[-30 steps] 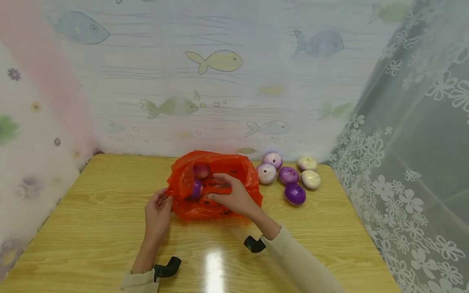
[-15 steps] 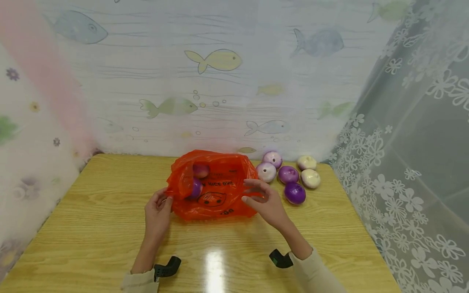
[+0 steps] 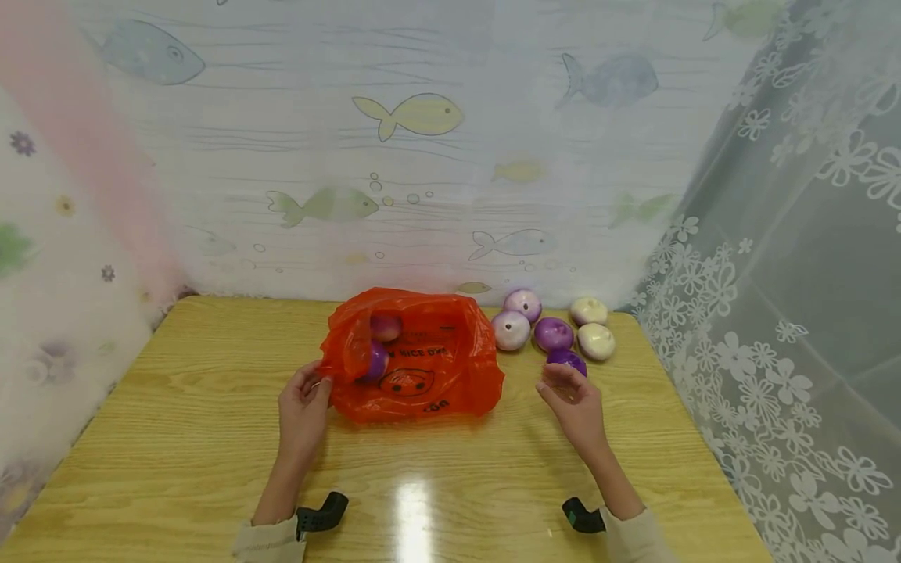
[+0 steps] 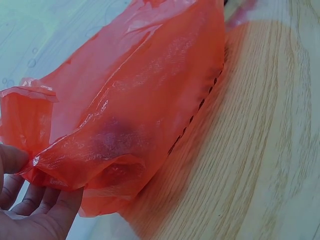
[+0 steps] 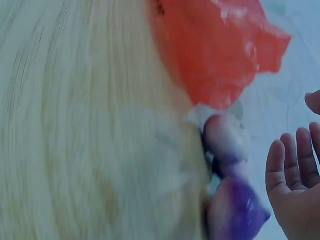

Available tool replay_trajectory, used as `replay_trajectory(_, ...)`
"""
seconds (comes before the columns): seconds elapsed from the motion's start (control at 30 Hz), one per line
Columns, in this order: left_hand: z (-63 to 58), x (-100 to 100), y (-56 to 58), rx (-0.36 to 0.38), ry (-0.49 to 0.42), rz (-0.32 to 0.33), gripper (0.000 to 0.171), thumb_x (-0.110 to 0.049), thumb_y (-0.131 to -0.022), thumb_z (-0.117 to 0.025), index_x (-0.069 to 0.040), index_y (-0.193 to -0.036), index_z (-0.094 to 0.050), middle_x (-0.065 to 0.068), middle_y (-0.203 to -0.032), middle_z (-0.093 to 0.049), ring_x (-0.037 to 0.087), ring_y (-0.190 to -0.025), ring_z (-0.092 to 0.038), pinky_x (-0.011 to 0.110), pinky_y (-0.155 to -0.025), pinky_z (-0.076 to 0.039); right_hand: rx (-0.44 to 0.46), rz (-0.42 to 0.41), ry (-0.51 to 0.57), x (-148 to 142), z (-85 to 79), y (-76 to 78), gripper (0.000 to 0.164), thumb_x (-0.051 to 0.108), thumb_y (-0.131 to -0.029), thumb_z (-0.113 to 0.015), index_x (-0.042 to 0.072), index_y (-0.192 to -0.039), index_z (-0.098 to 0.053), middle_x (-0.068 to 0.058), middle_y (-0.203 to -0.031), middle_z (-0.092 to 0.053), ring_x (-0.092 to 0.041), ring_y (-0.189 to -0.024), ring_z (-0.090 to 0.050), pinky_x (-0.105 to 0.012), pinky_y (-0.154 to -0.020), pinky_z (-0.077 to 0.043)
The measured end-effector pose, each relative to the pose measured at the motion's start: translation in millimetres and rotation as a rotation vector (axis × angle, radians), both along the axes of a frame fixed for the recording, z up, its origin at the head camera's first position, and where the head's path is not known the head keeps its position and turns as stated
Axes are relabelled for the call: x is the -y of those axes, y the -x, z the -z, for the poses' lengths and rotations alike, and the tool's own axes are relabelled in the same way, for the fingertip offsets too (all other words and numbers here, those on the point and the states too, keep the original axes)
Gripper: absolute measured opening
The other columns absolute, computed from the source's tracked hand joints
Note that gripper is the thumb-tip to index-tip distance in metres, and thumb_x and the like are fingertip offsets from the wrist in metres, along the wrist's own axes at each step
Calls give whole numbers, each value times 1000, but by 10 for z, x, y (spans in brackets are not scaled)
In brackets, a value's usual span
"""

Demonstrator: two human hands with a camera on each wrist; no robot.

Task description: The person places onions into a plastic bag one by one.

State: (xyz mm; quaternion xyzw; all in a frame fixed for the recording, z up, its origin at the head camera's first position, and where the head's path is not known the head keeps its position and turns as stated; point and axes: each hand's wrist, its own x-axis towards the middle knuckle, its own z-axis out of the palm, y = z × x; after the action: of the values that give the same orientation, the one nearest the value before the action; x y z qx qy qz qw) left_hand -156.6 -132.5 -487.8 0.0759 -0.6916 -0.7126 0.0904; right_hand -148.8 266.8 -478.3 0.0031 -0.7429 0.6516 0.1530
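A red plastic bag (image 3: 457,383) with black print lies on the table, its mouth held wide. Inside it, toward the left, two purple onions (image 3: 378,361) show. My left hand (image 3: 304,403) pinches the bag's left edge between thumb and fingers; the left wrist view shows the gathered plastic (image 4: 42,165) there. My right hand (image 3: 579,407) holds nothing, its fingers loosely bent, just in front of a dark purple onion (image 3: 567,360) that it partly covers in the head view. In the right wrist view the right hand (image 5: 297,185) is beside the onions.
Right of the bag sit two pale purple onions (image 3: 511,331), another purple onion (image 3: 553,335) and two cream-white onions (image 3: 596,342). A fish-patterned curtain (image 3: 422,195) hangs along the table's back edge, with a lace-patterned curtain (image 3: 774,375) on the right.
My right hand has come out of the bag and moved right to the dark purple onion. The left hand keeps its pinch on the bag, and the onions stay put.
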Motion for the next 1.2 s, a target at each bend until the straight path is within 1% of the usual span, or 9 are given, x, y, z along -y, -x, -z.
replay_trajectory(0.17,-4,0,7,-4,14,-12,32,-10,-106,-51,1,-137,-54,-3,-118,-61,0,-96,-64,14,-77,-55,37,108,14,-229,88,43,35,-5,-89,-74,-16,-120,-62,-5,-104,-70,-7,-85,-65,-14,-75,-56)
replay_trajectory(0.27,-5,4,8,-5,22,-19,31,-9,-107,-50,0,-136,-54,-1,-119,-61,0,-96,-64,14,-78,-55,57,164,7,-346,127,73,33,-6,-88,-75,-13,-118,-64,-2,-104,-69,-5,-84,-64,-13,-70,-55)
replay_trajectory(0.4,-4,15,7,-10,28,-17,32,-9,-106,-51,1,-137,-54,3,-121,-61,-1,-96,-63,13,-78,-55,94,203,-16,-466,154,106,35,-3,-88,-76,-10,-120,-64,-1,-109,-66,-4,-85,-64,-13,-67,-54)
replay_trajectory(0.53,-3,21,10,-7,29,-12,34,-10,-106,-51,2,-138,-53,6,-124,-61,-2,-95,-63,13,-78,-54,141,210,-62,-546,167,141,41,2,-89,-76,-7,-126,-61,-6,-119,-61,-3,-88,-62,-14,-67,-54)
replay_trajectory(0.7,-6,14,17,-5,27,-10,34,-10,-106,-51,1,-138,-53,6,-124,-61,-1,-95,-63,13,-78,-55,211,191,-93,-637,218,207,47,5,-92,-74,-3,-135,-56,-14,-135,-54,2,-92,-58,-13,-70,-53)
replay_trajectory(0.8,-11,7,14,-6,28,-9,33,-10,-106,-51,1,-137,-54,5,-123,-61,-1,-95,-63,14,-78,-55,263,174,-133,-677,239,219,51,10,-93,-74,-1,-139,-53,-17,-141,-50,0,-96,-55,-10,-74,-51)
replay_trajectory(0.93,-4,0,1,7,44,-8,32,-12,-107,-50,0,-137,-54,8,-124,-60,0,-95,-63,14,-79,-55,318,146,-192,-687,256,206,57,15,-93,-75,-1,-142,-49,-20,-143,-48,-5,-103,-52,-9,-78,-48)
replay_trajectory(1.03,5,-5,-6,21,56,-8,32,-12,-107,-49,-1,-138,-54,13,-128,-59,1,-96,-63,14,-79,-55,343,145,-208,-676,270,206,61,16,-93,-76,0,-144,-47,-20,-145,-49,-10,-108,-53,-8,-77,-47)
replay_trajectory(1.2,6,-8,0,27,59,-10,33,-12,-108,-48,-1,-138,-53,16,-133,-58,-1,-97,-62,12,-80,-54,363,139,-193,-679,280,221,70,20,-93,-76,1,-150,-41,-22,-149,-48,-29,-126,-53,-8,-76,-46)
